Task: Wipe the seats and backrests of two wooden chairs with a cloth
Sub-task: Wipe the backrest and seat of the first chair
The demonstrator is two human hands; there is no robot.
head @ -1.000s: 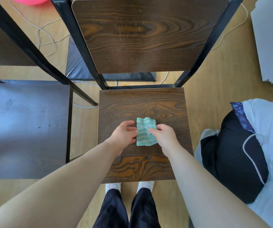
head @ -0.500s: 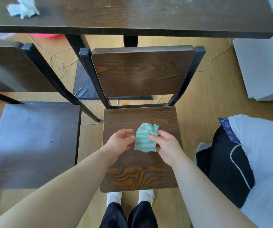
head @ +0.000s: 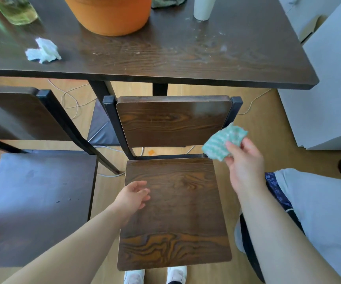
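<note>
Your hands have parted: half a second ago both met on the cloth over the middle of the seat, whereas your left hand (head: 133, 198) has now let go and hovers with relaxed, loosely spread fingers above the left part of the seat (head: 175, 212), holding nothing. Your right hand (head: 245, 162) alone pinches the green-and-white cloth (head: 224, 143) between thumb and fingers and has carried it up and to the right, so that it now sits beside the right edge of the backrest (head: 171, 121), in front of the dark frame post. Whether it touches the wood there cannot be told. The view has also lifted, bringing in the worktop (head: 186, 58) beyond the chair, with a crumpled tissue (head: 43, 51) lying on it. Taken together, the change suggests that readying the cloth two-handed is finished and that a one-handed pass, most likely across the backrest, is about to begin. The second chair (head: 36, 201), to the left, shows a dull grey film on its seat and probably awaits its turn.
</note>
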